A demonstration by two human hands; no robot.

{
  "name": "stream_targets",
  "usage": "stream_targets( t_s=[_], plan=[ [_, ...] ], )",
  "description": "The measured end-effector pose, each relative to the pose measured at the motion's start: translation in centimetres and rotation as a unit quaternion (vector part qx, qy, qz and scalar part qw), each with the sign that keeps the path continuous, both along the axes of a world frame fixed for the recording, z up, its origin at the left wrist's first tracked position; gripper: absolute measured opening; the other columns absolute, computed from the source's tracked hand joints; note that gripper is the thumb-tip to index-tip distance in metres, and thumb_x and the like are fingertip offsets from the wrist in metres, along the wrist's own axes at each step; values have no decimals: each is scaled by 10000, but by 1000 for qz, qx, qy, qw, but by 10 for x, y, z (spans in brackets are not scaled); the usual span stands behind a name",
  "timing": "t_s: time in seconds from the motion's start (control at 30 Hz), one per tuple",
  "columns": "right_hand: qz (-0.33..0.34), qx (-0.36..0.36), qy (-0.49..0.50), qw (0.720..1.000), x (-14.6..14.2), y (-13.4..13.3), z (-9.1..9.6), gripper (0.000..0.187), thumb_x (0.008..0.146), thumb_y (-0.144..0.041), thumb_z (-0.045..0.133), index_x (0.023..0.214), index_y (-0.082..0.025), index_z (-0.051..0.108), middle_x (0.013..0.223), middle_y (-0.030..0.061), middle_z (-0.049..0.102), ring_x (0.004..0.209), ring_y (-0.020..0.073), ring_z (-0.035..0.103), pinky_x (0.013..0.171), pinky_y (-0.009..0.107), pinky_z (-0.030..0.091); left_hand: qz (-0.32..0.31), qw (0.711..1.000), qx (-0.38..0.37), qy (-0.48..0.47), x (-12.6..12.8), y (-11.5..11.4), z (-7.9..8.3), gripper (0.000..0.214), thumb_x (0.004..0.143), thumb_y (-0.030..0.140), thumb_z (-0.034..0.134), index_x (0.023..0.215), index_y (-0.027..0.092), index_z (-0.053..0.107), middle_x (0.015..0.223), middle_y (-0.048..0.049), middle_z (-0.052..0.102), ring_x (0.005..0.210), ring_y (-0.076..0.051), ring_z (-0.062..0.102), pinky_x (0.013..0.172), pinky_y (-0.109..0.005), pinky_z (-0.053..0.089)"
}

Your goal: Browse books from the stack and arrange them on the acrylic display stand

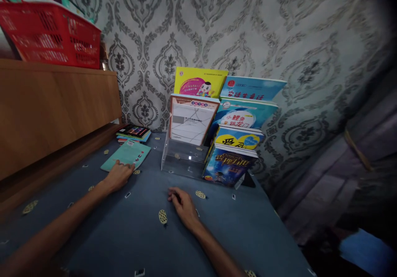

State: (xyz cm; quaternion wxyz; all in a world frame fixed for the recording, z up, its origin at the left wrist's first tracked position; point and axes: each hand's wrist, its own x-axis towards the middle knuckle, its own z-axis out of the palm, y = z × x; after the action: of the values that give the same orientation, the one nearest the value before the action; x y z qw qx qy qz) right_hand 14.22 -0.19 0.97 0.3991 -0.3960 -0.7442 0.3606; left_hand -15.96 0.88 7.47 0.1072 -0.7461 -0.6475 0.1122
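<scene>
My left hand (119, 176) reaches forward and lies on the near edge of a thin teal book (127, 155), its fingers spread over the cover. That book rests flat on the table, with a barcode label at its far end. Empty and loosely curled, my right hand (185, 207) hovers at or rests on the tablecloth, fingers slightly apart; contact is hard to judge. Beyond it stands a clear acrylic book rack (182, 157). In its left row are a yellow book (200, 78) and a white-covered book (192, 121).
The rack's right row holds several books, a dark blue one (228, 167) in front. A small book stack (133, 132) lies behind the teal book. At left, a red basket (52, 32) sits on a wooden cabinet (56, 111). Patterned wall behind; curtain (325, 177) at right.
</scene>
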Motion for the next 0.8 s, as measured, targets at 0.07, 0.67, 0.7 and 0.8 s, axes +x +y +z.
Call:
stream_targets(
  t_s=[0.07,0.67,0.7,0.8],
  plan=[
    [7,-1,-5,1000,0,0,2,325,911,-244,478,1141,-181,698,878,76,764,895,226,723,882,388,541,3,1000,-9,-5,6,-11,6,579,829,50,472,1398,135,538,1179,-207,696,1024,-355,688,953,-512,422],
    [19,7,-8,1000,-1,1,1,304,910,-208,477,1125,-173,689,891,68,760,867,211,724,843,355,544,-119,944,-95,-293,22,-31,21,447,953,452,469,1327,233,579,1307,-81,655,1185,-251,616,992,-339,460],
    [18,10,-8,1000,-1,1,0,300,910,-204,479,1120,-175,690,899,68,760,860,209,724,841,354,544,-85,955,-65,-277,12,-19,18,490,949,465,460,1364,220,550,1383,-104,605,1258,-271,571,1046,-372,428],
    [13,21,-12,1000,0,1,-2,303,915,-205,483,1135,-176,689,905,67,764,866,209,725,856,363,543,58,972,-49,-221,-18,11,6,673,901,579,474,1438,172,486,1453,-173,537,1350,-350,489,1083,-467,398]
  ],
)
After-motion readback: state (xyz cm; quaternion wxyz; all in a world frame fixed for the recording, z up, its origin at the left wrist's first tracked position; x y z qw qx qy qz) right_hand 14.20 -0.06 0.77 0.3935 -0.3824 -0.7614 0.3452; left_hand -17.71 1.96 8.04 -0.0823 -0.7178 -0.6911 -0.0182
